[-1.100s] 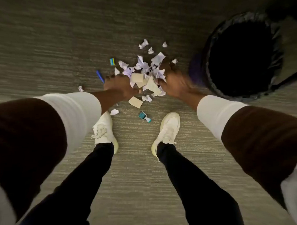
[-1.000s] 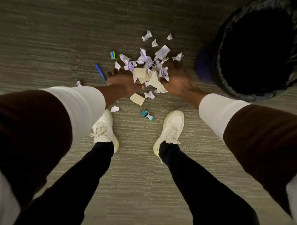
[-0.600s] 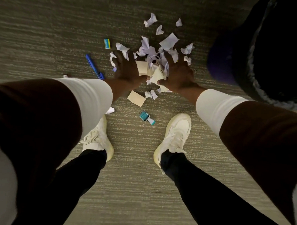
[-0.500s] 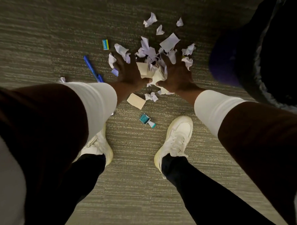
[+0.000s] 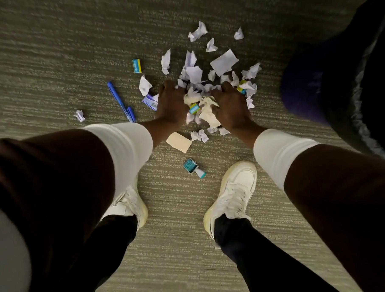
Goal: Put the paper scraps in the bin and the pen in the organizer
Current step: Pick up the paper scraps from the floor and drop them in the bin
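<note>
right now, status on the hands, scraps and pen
Left hand and right hand cupped round the paper scraps on the carpet, not lifted. Pen untouched, left of pile. Bin at right; nothing blocking.

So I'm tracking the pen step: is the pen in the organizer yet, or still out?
Out. The blue pen lies flat on the carpet, left of the left hand; no organizer is in view.

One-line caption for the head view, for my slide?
Left hand and right hand gather crumpled white paper scraps beside blue pen.
</note>
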